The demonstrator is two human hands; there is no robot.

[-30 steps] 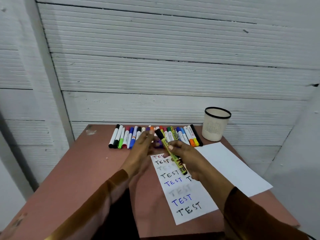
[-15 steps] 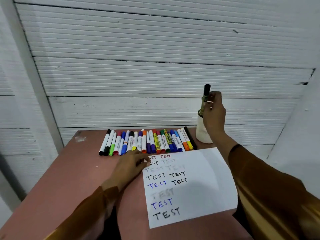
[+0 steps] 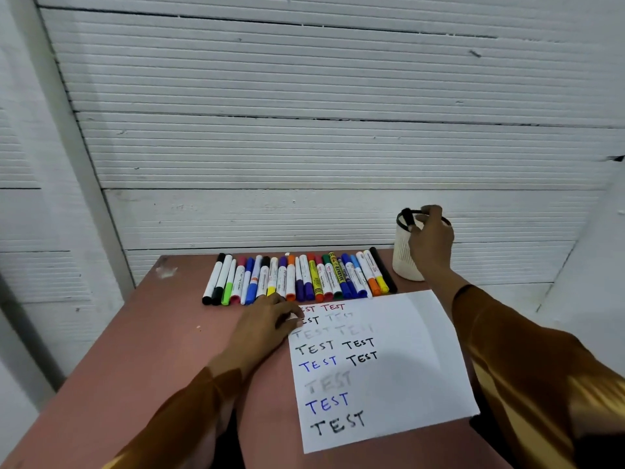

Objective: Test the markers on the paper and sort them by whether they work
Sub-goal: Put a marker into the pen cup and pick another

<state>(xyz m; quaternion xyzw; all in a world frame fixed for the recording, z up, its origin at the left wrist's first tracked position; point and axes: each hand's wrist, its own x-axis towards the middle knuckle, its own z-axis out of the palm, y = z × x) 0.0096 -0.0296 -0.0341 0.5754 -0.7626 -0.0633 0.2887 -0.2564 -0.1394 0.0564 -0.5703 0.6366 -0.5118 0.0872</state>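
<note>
While the right hand (image 3: 430, 239) hangs over the white cup (image 3: 404, 262) at the table's (image 3: 142, 350) far right corner, its curled fingers pinch a black-capped marker (image 3: 408, 218) whose cap shows at the cup's rim. Fingers bent, the left hand (image 3: 267, 324) presses on the paper's (image 3: 406, 384) top left corner, holding nothing. Just behind the paper lies the row of markers (image 3: 297, 277), side by side
</note>
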